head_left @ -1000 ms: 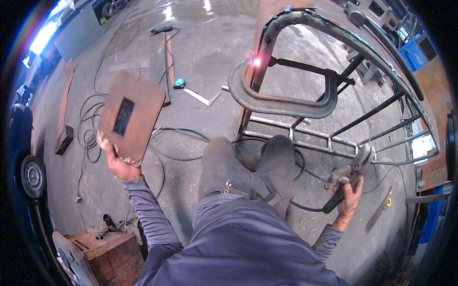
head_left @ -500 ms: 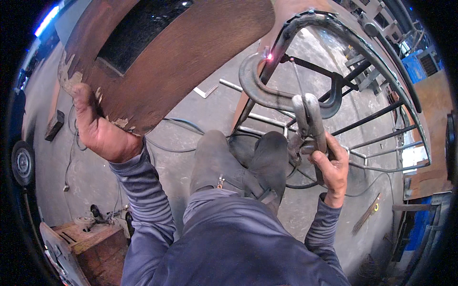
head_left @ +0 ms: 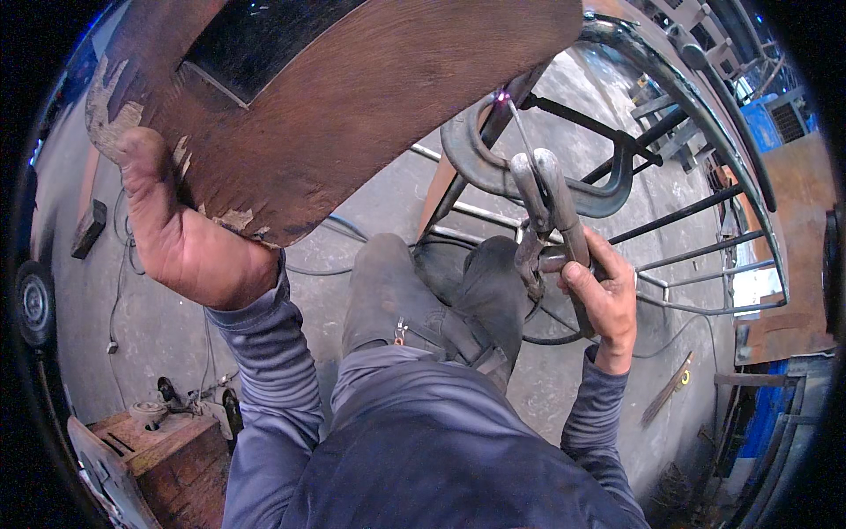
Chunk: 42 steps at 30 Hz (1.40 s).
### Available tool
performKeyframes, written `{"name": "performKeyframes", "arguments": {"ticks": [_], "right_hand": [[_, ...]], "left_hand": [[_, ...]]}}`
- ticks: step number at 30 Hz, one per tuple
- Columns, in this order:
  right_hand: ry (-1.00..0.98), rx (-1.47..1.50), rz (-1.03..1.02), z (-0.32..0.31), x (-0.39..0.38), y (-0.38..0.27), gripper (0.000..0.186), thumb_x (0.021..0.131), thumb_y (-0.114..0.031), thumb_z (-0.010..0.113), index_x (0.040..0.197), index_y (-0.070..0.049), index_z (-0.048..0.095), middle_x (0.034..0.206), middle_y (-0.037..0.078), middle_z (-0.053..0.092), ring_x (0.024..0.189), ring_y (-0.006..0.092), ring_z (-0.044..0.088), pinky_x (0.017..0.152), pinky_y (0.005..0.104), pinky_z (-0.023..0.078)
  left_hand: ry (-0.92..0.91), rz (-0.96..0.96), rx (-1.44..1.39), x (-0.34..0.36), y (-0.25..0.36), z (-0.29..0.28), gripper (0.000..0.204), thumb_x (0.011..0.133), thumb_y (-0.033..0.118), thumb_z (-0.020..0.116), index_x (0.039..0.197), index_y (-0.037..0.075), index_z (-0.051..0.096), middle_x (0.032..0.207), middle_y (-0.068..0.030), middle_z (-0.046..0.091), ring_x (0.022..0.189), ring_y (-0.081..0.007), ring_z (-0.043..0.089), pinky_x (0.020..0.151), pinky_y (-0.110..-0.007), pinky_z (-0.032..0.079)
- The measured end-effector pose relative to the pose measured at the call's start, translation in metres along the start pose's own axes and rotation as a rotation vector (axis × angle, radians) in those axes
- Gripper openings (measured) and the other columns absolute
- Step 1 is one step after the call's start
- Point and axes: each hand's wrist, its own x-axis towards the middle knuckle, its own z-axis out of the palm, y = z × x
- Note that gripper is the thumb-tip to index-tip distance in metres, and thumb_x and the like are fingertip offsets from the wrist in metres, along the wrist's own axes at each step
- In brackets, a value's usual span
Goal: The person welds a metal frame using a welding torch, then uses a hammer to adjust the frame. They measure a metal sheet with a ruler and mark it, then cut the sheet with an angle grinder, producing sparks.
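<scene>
My left hand (head_left: 194,242) grips the chipped edge of a brown welding shield (head_left: 370,79) with a dark window (head_left: 269,35), raised across the upper left. My right hand (head_left: 604,291) is closed on an electrode holder (head_left: 548,198). A thin electrode (head_left: 522,128) runs from its jaws up to a small bright glow (head_left: 502,95) on the bent tube frame (head_left: 670,75), just behind the shield's edge. A large C-clamp (head_left: 467,159) sits on the frame there, its threaded screw (head_left: 573,119) behind the electrode.
My knees (head_left: 379,264) are below, with cables (head_left: 304,269) on the concrete floor (head_left: 159,335). A rusty box (head_left: 172,450) and a wheel (head_left: 35,304) are at left. A brush (head_left: 665,392), blue crates (head_left: 756,119) and rusty sheets (head_left: 784,176) are at right.
The shield has risen toward my face and now covers much of the upper view. My right hand has moved up and left, bringing the electrode's tip onto the glowing spot.
</scene>
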Motion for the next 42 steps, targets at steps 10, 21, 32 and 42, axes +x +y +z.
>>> {"name": "performKeyframes", "arguments": {"ticks": [10, 21, 32, 42], "right_hand": [[-0.020, 0.018, 0.056, 0.002, 0.003, -0.004, 0.057, 0.092, -0.022, 0.077, 0.135, 0.011, 0.060, 0.119, 0.018, 0.073, 0.108, 0.0217, 0.067, 0.096, 0.0346, 0.051], [0.110, -0.729, -0.263, -0.021, -0.018, 0.049, 0.024, 0.085, -0.014, 0.075, 0.108, -0.007, 0.076, 0.101, 0.014, 0.077, 0.098, 0.0360, 0.072, 0.087, 0.0459, 0.056], [0.141, -0.449, -0.233, -0.022, -0.011, 0.061, 0.024, 0.084, -0.008, 0.073, 0.106, 0.002, 0.073, 0.100, 0.015, 0.077, 0.092, 0.0283, 0.074, 0.080, 0.0393, 0.057], [0.109, -0.307, -0.229, -0.027, -0.016, 0.071, 0.022, 0.085, -0.007, 0.075, 0.105, 0.002, 0.073, 0.098, 0.013, 0.076, 0.089, 0.0256, 0.073, 0.078, 0.0391, 0.057]], "left_hand": [[0.093, 0.024, 0.044, -0.007, 0.003, -0.004, 0.044, 0.107, 0.029, 0.056, 0.136, -0.003, 0.061, 0.137, -0.0195, 0.065, 0.123, -0.0356, 0.064, 0.107, -0.055, 0.050], [-0.377, -0.413, -0.241, -0.045, 0.012, -0.014, 0.077, 0.090, 0.018, 0.078, 0.154, -0.002, 0.041, 0.144, -0.0208, 0.057, 0.127, -0.0330, 0.061, 0.110, -0.048, 0.048], [-0.412, -0.395, -0.125, -0.044, 0.008, -0.014, 0.076, 0.089, 0.016, 0.078, 0.152, -0.006, 0.042, 0.137, -0.0199, 0.063, 0.121, -0.0283, 0.065, 0.107, -0.042, 0.050], [-0.452, -0.381, -0.149, -0.048, 0.008, -0.005, 0.077, 0.090, 0.019, 0.081, 0.151, -0.008, 0.042, 0.136, -0.0183, 0.064, 0.120, -0.0248, 0.064, 0.105, -0.038, 0.050]]}}
